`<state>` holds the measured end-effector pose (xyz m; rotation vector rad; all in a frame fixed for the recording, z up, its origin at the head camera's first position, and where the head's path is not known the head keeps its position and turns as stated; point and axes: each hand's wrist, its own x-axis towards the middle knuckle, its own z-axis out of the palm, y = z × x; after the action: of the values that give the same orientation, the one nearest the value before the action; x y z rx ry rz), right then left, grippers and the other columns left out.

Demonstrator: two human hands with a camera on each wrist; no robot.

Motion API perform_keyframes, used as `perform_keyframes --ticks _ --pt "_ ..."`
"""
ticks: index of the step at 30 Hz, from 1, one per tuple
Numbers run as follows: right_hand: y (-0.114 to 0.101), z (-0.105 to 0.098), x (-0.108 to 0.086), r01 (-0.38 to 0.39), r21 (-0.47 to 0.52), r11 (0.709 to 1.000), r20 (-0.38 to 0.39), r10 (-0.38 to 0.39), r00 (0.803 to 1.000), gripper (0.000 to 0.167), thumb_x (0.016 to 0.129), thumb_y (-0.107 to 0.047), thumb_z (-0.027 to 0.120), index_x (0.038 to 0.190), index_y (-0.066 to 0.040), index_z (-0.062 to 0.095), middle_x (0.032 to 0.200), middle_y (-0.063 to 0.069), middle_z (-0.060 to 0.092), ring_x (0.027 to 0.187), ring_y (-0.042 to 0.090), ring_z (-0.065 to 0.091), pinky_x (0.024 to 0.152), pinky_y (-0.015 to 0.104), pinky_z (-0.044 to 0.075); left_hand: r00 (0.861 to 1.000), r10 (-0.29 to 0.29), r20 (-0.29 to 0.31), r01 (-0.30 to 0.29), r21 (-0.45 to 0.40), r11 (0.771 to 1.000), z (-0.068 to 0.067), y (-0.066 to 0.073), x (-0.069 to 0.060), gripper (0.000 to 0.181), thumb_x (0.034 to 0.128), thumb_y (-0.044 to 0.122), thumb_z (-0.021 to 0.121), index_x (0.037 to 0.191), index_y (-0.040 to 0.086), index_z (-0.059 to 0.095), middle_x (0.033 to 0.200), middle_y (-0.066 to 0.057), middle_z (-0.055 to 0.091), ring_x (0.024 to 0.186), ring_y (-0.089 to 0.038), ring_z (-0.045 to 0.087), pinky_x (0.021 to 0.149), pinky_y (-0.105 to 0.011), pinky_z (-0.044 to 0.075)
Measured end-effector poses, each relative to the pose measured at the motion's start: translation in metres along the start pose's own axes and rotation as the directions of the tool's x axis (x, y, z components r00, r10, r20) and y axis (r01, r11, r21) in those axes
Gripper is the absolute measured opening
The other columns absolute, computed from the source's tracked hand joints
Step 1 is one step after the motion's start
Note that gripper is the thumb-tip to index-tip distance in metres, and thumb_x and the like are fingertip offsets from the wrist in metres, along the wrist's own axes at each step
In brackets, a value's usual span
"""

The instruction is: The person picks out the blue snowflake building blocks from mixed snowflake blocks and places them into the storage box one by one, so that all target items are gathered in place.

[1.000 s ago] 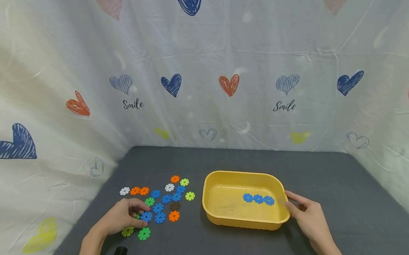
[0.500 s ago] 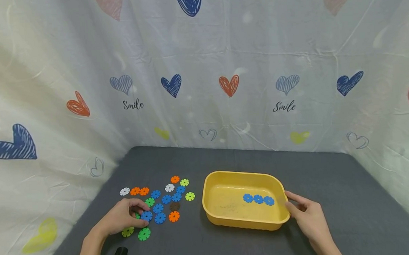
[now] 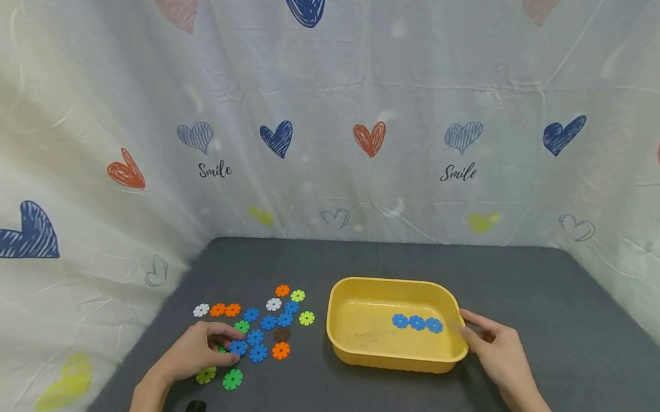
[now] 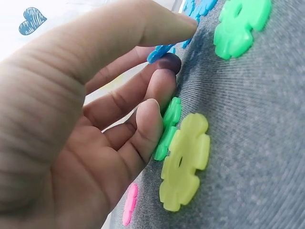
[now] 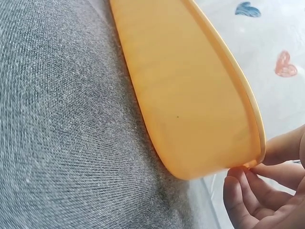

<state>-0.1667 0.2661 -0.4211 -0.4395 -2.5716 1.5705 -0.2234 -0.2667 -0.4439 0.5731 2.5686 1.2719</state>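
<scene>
At the left of the head view my left hand reaches down among the flower-shaped plastic discs. Its thumb and fingers pinch a blue flower disc, whose edge shows between them in the left wrist view. Under the lower fingers lie a green disc and a yellow-green disc. My right hand holds the right end of a yellow plastic basin, thumb and fingers at its rim. Inside the basin, several blue discs sit in a row, the middle one among them.
Loose discs in several colours spread over the dark grey table, including a white disc, an orange disc and a brown disc. A pink disc shows below my left hand. A heart-printed curtain surrounds the table.
The blue disc at my left fingertips has shifted very slightly to the right. My right hand and the basin have stayed in place.
</scene>
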Motion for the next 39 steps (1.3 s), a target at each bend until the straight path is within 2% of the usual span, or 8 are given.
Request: perform_keyframes --ticks 5,13,19,26,29,33,39 --pt "-0.001 0.001 -0.001 -0.011 -0.001 1.0 -0.008 0.011 1.0 0.044 0.095 -0.013 0.065 0.137 -0.002 0.058 0.098 0.011 0.069 0.077 0.023 0.054 0.055 0.029 0.045 1.0 0.001 -0.012 -0.001 0.012 1.0 0.0 0.001 0.0 0.033 0.0822 0.022 0.082 0.111 0.009 0.073 0.093 -0.005 0.066 0.077 -0.02 0.061 0.061 -0.032 0.052" --pt "-0.001 0.001 -0.001 -0.008 0.006 1.0 0.001 0.008 1.0 0.044 0.096 -0.014 0.064 0.137 -0.002 0.057 0.099 0.011 0.07 0.079 0.024 0.056 0.056 0.03 0.046 0.999 -0.006 -0.054 0.008 0.023 1.0 0.002 0.003 0.001 0.031 0.08 0.023 0.084 0.105 0.01 0.072 0.09 -0.005 0.064 0.078 -0.02 0.059 0.064 -0.031 0.052" --pt "-0.001 0.001 -0.001 -0.009 0.011 1.0 -0.002 0.009 1.0 0.044 0.095 -0.014 0.065 0.137 -0.002 0.058 0.099 0.011 0.07 0.078 0.022 0.056 0.056 0.029 0.046 0.993 -0.004 -0.118 0.008 0.03 1.0 0.002 0.005 0.001 0.036 0.0783 0.026 0.085 0.106 0.008 0.07 0.089 -0.005 0.063 0.078 -0.02 0.059 0.064 -0.03 0.051" --pt "0.0 0.0 -0.001 0.005 0.011 1.0 0.001 -0.005 1.0 0.045 0.095 -0.015 0.065 0.137 -0.001 0.057 0.101 0.013 0.069 0.077 0.023 0.056 0.055 0.028 0.045 0.982 -0.032 -0.188 0.043 0.056 0.998 0.003 0.009 0.002 0.04 0.0772 0.032 0.085 0.107 0.01 0.072 0.088 -0.002 0.064 0.077 -0.019 0.058 0.061 -0.031 0.05" --pt "0.001 0.0 -0.001 0.007 0.009 1.0 0.005 -0.007 1.0 0.045 0.096 -0.016 0.066 0.138 -0.002 0.056 0.101 0.013 0.069 0.077 0.024 0.056 0.054 0.028 0.044 0.975 -0.02 -0.222 0.039 0.082 0.996 0.004 0.012 0.001 0.039 0.0776 0.033 0.085 0.108 0.011 0.073 0.084 -0.001 0.064 0.071 -0.018 0.058 0.059 -0.03 0.049" --pt "0.0 0.0 0.0 0.008 0.007 1.0 0.009 -0.008 1.0 0.046 0.096 -0.016 0.065 0.139 -0.001 0.056 0.102 0.013 0.068 0.078 0.023 0.057 0.055 0.029 0.045 0.959 0.0 -0.285 0.031 0.105 0.994 0.007 0.018 0.001 0.04 0.0774 0.032 0.085 0.109 0.011 0.075 0.079 0.001 0.062 0.065 -0.018 0.057 0.057 -0.03 0.048" --pt "0.001 0.0 0.0 0.01 0.004 1.0 0.007 -0.01 1.0 0.046 0.096 -0.015 0.065 0.138 -0.001 0.056 0.103 0.014 0.068 0.079 0.022 0.058 0.056 0.03 0.046 0.942 0.042 -0.334 -0.01 0.095 0.995 0.014 0.029 0.001 0.038 0.0779 0.031 0.085 0.109 0.013 0.075 0.078 0.002 0.061 0.067 -0.016 0.057 0.06 -0.03 0.049"
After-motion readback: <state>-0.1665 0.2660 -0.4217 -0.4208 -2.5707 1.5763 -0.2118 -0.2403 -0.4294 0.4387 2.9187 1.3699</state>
